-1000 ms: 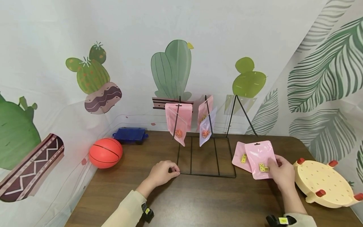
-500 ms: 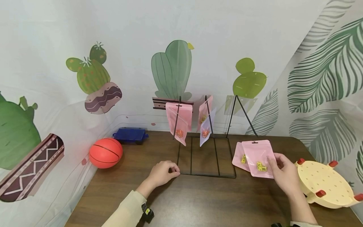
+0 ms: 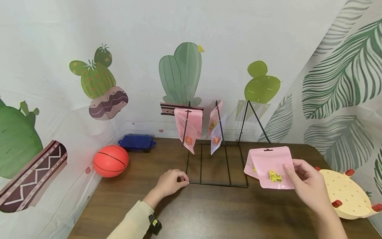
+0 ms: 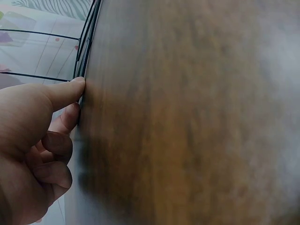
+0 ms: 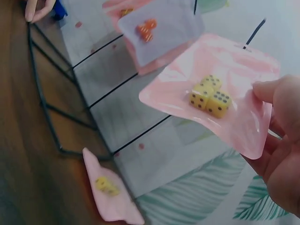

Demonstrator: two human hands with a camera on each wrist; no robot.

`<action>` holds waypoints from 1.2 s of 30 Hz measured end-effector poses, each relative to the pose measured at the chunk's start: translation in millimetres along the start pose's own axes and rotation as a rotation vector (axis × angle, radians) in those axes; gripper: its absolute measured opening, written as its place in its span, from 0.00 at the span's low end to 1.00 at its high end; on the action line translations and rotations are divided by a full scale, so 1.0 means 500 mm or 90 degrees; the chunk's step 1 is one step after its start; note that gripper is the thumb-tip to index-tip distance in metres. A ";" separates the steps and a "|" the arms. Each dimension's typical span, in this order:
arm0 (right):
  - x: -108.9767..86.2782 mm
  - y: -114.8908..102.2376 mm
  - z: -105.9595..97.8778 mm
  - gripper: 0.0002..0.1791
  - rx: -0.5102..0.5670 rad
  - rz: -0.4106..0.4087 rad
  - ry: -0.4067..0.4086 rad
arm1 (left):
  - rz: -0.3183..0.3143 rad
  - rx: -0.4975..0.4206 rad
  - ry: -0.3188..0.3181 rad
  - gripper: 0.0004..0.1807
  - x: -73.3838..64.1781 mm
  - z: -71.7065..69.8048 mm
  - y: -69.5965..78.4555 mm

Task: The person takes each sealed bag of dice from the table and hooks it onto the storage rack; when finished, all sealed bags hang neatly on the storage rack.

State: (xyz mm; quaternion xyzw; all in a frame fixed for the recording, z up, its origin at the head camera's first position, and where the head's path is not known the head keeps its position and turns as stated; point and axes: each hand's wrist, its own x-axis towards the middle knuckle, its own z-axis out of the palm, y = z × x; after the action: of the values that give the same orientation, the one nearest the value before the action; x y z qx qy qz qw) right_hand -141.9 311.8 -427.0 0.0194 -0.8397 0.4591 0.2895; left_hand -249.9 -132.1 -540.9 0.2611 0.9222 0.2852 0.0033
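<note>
My right hand [image 3: 310, 182] pinches the side edge of a pink zip bag [image 3: 262, 162] between thumb and fingers. Yellow dice [image 5: 209, 97] show through its front. Partly behind it in the head view, another pink bag [image 5: 112, 194] with yellow dice lies on the table. At the near left corner of the black wire display rack [image 3: 219, 185], my left hand [image 3: 171, 182] pinches the wire with thumb and forefinger. From the rack's left hook hangs a pink bag [image 3: 195, 121] with orange dice. On the middle hook hang a lilac bag [image 3: 217, 137] and a pink one [image 3: 215, 114].
A red ball [image 3: 111, 161] and a blue box [image 3: 136, 142] sit at the table's left and back. To the right, a cream round object [image 3: 343, 189] with red pegs stands beside my right forearm. The rack's right hook [image 3: 259, 121] carries no bag.
My right hand has drawn the held pink bag up and slightly right, turning it more face-on and covering more of the bag behind. The left hand stays on the rack corner.
</note>
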 end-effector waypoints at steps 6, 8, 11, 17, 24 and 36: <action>-0.004 -0.041 -0.008 0.10 0.031 -0.047 0.003 | 0.000 -0.002 0.001 0.03 0.000 0.000 0.000; -0.003 -0.049 -0.009 0.11 0.041 -0.057 0.010 | -0.001 -0.002 0.002 0.04 0.000 0.000 0.000; -0.001 -0.057 -0.008 0.11 0.060 -0.060 0.024 | -0.001 -0.001 0.004 0.04 -0.001 0.000 0.000; 0.002 -0.058 -0.002 0.14 0.081 -0.061 0.047 | -0.001 -0.001 0.003 0.03 -0.001 -0.001 0.002; 0.006 -0.058 0.007 0.15 0.077 -0.036 0.054 | -0.003 0.000 0.001 0.03 0.000 -0.002 0.003; 0.026 -0.050 0.038 0.14 0.185 -0.001 0.048 | -0.001 0.002 0.002 0.03 0.000 0.000 0.000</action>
State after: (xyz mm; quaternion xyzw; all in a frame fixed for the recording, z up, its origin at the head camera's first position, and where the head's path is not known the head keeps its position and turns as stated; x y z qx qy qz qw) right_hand -154.1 285.8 -409.3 0.0448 -0.7528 0.5760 0.3156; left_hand -249.8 -131.9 -540.9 0.2598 0.9230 0.2840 0.0014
